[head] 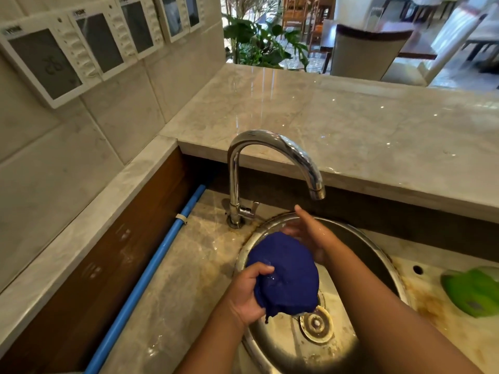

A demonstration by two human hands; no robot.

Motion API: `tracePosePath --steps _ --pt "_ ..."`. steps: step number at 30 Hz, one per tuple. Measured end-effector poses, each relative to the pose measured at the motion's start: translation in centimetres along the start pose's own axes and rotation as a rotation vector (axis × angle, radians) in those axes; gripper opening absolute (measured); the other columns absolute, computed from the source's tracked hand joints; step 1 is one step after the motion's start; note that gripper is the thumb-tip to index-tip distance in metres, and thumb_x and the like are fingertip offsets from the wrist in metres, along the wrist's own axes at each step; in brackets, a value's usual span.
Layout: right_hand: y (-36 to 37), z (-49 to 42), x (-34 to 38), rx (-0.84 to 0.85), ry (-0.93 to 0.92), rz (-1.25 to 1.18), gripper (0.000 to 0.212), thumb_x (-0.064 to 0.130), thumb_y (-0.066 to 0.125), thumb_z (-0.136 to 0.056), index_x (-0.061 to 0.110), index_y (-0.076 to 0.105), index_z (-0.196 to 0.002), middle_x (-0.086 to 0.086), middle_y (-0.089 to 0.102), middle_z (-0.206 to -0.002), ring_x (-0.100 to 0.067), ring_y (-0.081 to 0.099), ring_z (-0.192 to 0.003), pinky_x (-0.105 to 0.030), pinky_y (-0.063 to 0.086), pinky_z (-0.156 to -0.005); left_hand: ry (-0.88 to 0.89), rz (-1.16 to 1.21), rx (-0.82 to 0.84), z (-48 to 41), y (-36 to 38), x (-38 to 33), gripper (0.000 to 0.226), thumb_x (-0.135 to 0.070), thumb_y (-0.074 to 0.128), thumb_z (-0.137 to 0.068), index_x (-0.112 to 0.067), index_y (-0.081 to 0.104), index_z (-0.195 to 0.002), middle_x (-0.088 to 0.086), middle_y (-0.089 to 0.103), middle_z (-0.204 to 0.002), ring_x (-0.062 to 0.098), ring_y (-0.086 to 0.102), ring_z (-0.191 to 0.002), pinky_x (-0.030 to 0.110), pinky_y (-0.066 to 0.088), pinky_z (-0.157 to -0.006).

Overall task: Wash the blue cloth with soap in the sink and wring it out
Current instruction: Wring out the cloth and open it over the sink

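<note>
The wet blue cloth (286,273) is bunched into a ball over the round steel sink (378,255). My left hand (248,290) grips its near left side, thumb on top. My right hand (310,233) lies against the cloth's far side, wet, with its fingers stretched toward the tap; its grip on the cloth is partly hidden. The chrome tap (272,163) curves above the hands with its spout (317,193) over the sink; no water stream shows. The drain (316,323) lies just below the cloth.
A green object (475,292) lies on the stained counter right of the sink. A blue pipe (151,268) runs along the left counter edge. A raised marble ledge (351,125) stands behind the tap. Wall control panels (54,60) hang at upper left.
</note>
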State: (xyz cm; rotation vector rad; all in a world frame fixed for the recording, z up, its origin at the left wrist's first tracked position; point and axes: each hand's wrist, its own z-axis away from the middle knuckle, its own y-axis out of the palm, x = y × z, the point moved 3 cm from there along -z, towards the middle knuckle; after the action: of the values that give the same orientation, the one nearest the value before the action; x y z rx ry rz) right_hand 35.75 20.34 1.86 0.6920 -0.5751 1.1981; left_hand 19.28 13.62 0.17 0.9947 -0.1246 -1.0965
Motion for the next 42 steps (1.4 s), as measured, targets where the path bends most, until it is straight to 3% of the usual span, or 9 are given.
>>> tracePosePath --steps 2,6,10,14,19,25,33,38,42 --pt "-1.8 2.3 -1.0 -0.041 0.096 -0.143 0.061 0.063 0.054 -0.089 0.01 0.059 -0.118 -0.018 0.066 -0.118 -0.033 0.067 -0.104 -0.049 0.052 -0.097 -0.01 -0.041 0.023 0.1 1.0 0.1 0.043 0.0 0.063 -0.073 -0.004 0.075 -0.115 0.023 0.069 -0.123 0.04 0.068 -0.109 0.052 0.051 -0.097" --pt "-3.4 7.9 -3.1 0.001 0.153 -0.398 0.061 0.059 0.055 -0.09 0.005 0.06 -0.119 -0.022 0.074 -0.107 -0.036 0.075 -0.092 -0.048 0.056 -0.083 -0.04 -0.092 0.047 0.7 3.7 0.0 0.043 -0.001 0.056 -0.079 -0.002 0.065 -0.122 0.023 0.071 -0.118 0.041 0.062 -0.112 0.054 0.045 -0.103" --pt "-3.9 11.9 -3.4 0.103 0.079 -0.459 0.047 0.043 0.058 -0.095 0.006 0.065 -0.123 -0.022 0.069 -0.122 -0.04 0.069 -0.107 -0.051 0.056 -0.089 -0.071 -0.174 0.081 1.1 5.8 -0.1 0.047 -0.003 0.057 -0.081 -0.002 0.061 -0.128 0.025 0.069 -0.123 0.042 0.06 -0.118 0.057 0.04 -0.109" --pt "-5.5 13.5 -2.9 0.005 -0.112 -0.289 0.044 0.022 0.07 -0.086 0.002 0.063 -0.124 -0.021 0.071 -0.119 -0.037 0.067 -0.112 -0.051 0.053 -0.096 -0.103 -0.318 0.105 1.6 8.0 -0.1 0.038 -0.007 0.061 -0.081 0.0 0.067 -0.118 0.023 0.073 -0.112 0.039 0.065 -0.109 0.052 0.048 -0.1" --pt "-7.1 15.1 -3.0 -0.069 -0.242 -0.153 0.029 0.015 0.063 -0.093 0.004 0.065 -0.12 -0.019 0.071 -0.117 -0.036 0.069 -0.109 -0.055 0.052 -0.099 -0.088 -0.557 0.105 1.5 9.3 -1.2 0.038 -0.004 0.063 -0.089 -0.003 0.064 -0.127 0.023 0.067 -0.127 0.041 0.061 -0.123 0.057 0.041 -0.112" --pt "-7.1 16.2 -2.4 -0.178 -0.419 0.079 0.021 0.019 0.056 -0.099 0.012 0.069 -0.114 -0.013 0.074 -0.108 -0.033 0.07 -0.104 -0.055 0.053 -0.094 -0.009 -0.726 0.057 1.5 9.6 -1.8 0.029 0.0 0.061 -0.093 -0.004 0.065 -0.122 0.019 0.075 -0.112 0.032 0.072 -0.103 0.04 0.061 -0.081" --pt "-7.0 16.7 -2.4 -0.319 -0.538 0.38 0.02 0.026 0.052 -0.101 0.017 0.07 -0.103 -0.004 0.075 -0.095 -0.02 0.071 -0.09 -0.048 0.058 -0.087 0.189 -1.049 -0.04 1.9 9.3 -2.6 0.028 -0.014 0.07 -0.091 -0.008 0.066 -0.118 0.013 0.073 -0.113 0.028 0.07 -0.106 0.049 0.055 -0.098" --pt "-7.2 15.9 -2.4 -0.343 -0.415 0.136 0.016 0.022 0.058 -0.098 0.013 0.068 -0.106 -0.01 0.075 -0.102 -0.024 0.072 -0.095 -0.043 0.059 -0.085 0.158 -0.831 -0.103 2.1 9.0 -2.7 0.031 -0.007 0.067 -0.091 -0.006 0.063 -0.121 0.015 0.07 -0.119 0.029 0.069 -0.109 0.045 0.057 -0.094" --pt "-7.4 16.0 -2.2 -0.28 -0.348 0.085 0.022 0.011 0.066 -0.091 0.012 0.064 -0.112 -0.011 0.073 -0.107 -0.027 0.071 -0.099 -0.044 0.059 -0.088 0.214 -0.875 -0.127 2.6 9.2 -3.1 0.034 0.001 0.067 -0.088 -0.008 0.063 -0.121 0.013 0.069 -0.117 0.028 0.068 -0.109 0.047 0.056 -0.098"
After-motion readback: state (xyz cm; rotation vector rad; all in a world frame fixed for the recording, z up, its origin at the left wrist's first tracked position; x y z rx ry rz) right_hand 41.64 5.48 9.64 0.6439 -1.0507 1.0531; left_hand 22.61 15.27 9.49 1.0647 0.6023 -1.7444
